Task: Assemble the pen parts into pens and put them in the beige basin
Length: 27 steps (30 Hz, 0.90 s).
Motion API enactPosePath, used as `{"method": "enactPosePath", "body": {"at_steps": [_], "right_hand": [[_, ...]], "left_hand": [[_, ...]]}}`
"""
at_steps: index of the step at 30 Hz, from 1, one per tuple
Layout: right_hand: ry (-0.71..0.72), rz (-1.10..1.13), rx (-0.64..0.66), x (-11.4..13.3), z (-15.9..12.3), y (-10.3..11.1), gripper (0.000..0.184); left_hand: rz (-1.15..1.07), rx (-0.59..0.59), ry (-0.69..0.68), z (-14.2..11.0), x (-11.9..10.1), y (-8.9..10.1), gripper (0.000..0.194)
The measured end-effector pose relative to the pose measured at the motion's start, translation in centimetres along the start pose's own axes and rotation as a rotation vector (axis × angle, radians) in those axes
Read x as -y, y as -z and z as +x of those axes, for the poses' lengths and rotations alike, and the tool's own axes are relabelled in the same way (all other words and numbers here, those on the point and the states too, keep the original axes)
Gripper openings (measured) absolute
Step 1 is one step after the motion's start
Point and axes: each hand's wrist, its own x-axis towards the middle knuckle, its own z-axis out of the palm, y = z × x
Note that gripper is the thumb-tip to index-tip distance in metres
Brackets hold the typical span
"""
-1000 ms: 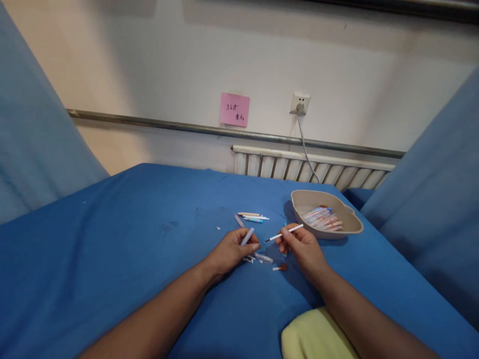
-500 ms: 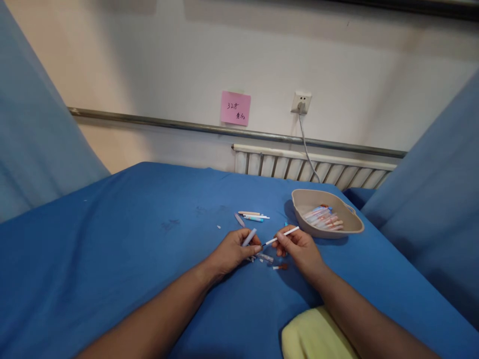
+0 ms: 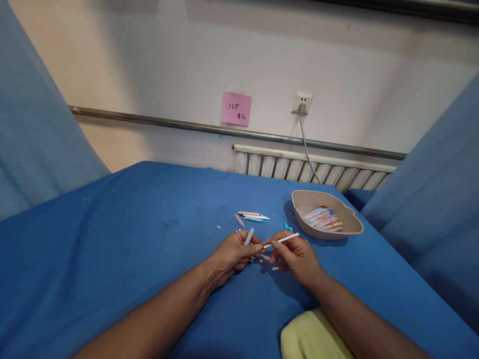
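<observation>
My left hand [image 3: 230, 255] is closed around a pale lavender pen barrel [image 3: 249, 236], which sticks up between thumb and fingers. In my right hand [image 3: 301, 257] a thin white pen refill [image 3: 287, 238] is pinched, tilted up to the right. The refill's lower end meets the left thumb and fingertips; whatever else those fingertips hold is hidden. Under the hands lie a clear pen part [image 3: 264, 257], partly covered, and small white bits. An orange-and-white piece [image 3: 280, 268] rests by my right hand. Turquoise small parts [image 3: 288, 227] sit just beyond it.
Beyond the hands lie several pens and refills [image 3: 254, 217] and a lavender pen part [image 3: 239, 220]. A beige basket [image 3: 355, 230] with several pens stands right, on the blue sheet [image 3: 112, 259]. Yellow cloth [image 3: 314, 336] lies in front. Blue curtains [image 3: 30, 114] hang at both sides.
My right hand has moved slightly left and down, bringing the refill's dark tip in against the left fingertips. The turquoise parts behind it now show more.
</observation>
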Motion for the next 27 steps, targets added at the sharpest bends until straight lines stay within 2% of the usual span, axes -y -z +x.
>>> {"method": "enactPosePath", "body": {"at_steps": [5, 7, 10, 13, 18, 27], "right_hand": [[-0.023, 0.091, -0.018, -0.2, 0.3, 0.2, 0.028], [-0.014, 0.171, -0.061, -0.4, 0.7, 0.5, 0.028], [0.020, 0.287, -0.167, -0.7, 1.2, 1.0, 0.029], [0.027, 0.318, -0.209, -0.6, 1.3, 1.1, 0.029], [0.014, 0.299, -0.186, -0.3, 1.0, 0.9, 0.031], [0.000, 0.182, -0.119, -0.1, 0.8, 0.6, 0.031]], "left_hand": [[-0.043, 0.071, 0.026, -0.4, -0.3, -0.3, 0.041], [-0.022, 0.066, 0.014, -0.3, -0.3, -0.1, 0.039], [0.114, 0.012, -0.046, -0.1, -0.1, 0.2, 0.038], [0.345, 0.022, -0.191, -0.1, 0.1, 0.1, 0.037], [0.687, 0.029, -0.338, -0.8, -0.3, -0.5, 0.035], [0.782, 0.025, -0.361, -1.2, -0.4, -0.9, 0.030]]}}
